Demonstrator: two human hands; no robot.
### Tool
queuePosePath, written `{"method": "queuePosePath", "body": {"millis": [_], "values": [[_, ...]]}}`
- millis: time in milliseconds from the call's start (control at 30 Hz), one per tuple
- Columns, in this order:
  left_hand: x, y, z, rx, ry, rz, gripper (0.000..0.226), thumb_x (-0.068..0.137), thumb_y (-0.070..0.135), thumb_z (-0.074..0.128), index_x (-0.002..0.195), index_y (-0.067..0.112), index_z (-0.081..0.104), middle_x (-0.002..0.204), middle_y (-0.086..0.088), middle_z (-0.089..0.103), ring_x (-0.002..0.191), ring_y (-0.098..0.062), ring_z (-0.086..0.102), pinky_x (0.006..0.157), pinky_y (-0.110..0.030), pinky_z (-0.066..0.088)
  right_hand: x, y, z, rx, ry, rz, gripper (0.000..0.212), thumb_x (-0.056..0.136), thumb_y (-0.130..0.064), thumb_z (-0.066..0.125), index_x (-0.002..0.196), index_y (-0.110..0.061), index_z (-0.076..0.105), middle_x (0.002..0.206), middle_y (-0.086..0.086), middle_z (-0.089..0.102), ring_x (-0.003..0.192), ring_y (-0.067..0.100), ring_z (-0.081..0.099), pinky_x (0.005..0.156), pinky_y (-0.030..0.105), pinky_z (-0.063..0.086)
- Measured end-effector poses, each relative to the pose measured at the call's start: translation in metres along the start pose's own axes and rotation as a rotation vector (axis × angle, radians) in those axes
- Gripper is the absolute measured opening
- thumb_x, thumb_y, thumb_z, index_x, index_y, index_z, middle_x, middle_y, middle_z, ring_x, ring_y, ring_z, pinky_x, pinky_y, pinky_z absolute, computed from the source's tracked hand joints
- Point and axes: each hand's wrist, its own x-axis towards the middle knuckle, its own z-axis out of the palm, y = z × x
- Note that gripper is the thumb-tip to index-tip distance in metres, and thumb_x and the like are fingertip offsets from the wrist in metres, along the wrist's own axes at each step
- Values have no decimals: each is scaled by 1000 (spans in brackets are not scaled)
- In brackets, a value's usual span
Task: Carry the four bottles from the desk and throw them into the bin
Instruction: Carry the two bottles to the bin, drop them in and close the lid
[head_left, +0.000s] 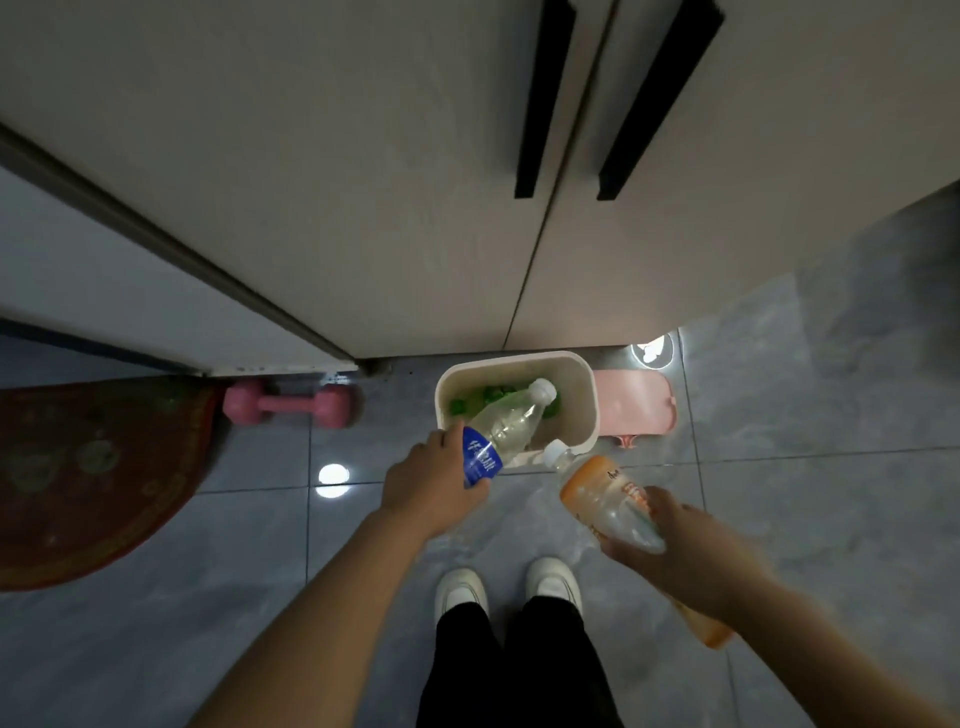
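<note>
Standing over a white bin on the floor, the left hand grips a clear blue-labelled bottle tilted cap-first over its opening, seemingly to drop it, while the right hand clasps an orange bottle just short of the rim.

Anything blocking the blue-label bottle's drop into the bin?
Nothing visible. The left hand holds the blue-label bottle with its cap end already over the open bin. Green items lie at the bin's bottom, but the opening is clear.
</note>
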Motion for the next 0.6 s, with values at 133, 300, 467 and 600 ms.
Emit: {"method": "queuePosePath", "body": {"millis": [133, 300, 467, 600], "values": [[66, 12, 22, 143, 59, 109, 82, 80, 49, 55, 145, 17, 16, 142, -6, 42, 121, -27, 48, 88, -41, 46, 45, 8, 12, -97, 44, -46, 88, 68, -77, 49, 140, -32, 24, 129, -7, 57, 107, 14, 61, 86, 31, 51], [137, 19, 58, 274, 100, 239, 78, 79, 39, 59, 143, 15, 22, 143, -6, 41, 125, -26, 44, 95, -38, 42, 97, 20, 17, -284, 145, -141, 88, 70, -77, 47, 141, -34, 20, 127, -8, 56, 104, 12, 61, 84, 29, 52], [182, 6, 95, 326, 97, 249, 76, 80, 32, 61, 144, 16, 22, 148, -6, 36, 133, -24, 37, 111, -41, 34, 131, 21, 18, -420, 174, -230, 84, 74, -72, 49, 142, -30, 21, 134, -4, 52, 113, 15, 59, 89, 32, 51], [201, -3, 114, 372, 181, 270, 72, 83, 30, 59, 143, 18, 22, 148, -5, 36, 134, -24, 36, 112, -40, 32, 146, 10, 20, -462, 214, -279, 83, 77, -69, 50, 142, -28, 20, 129, 0, 54, 108, 19, 60, 85, 32, 51]]}}
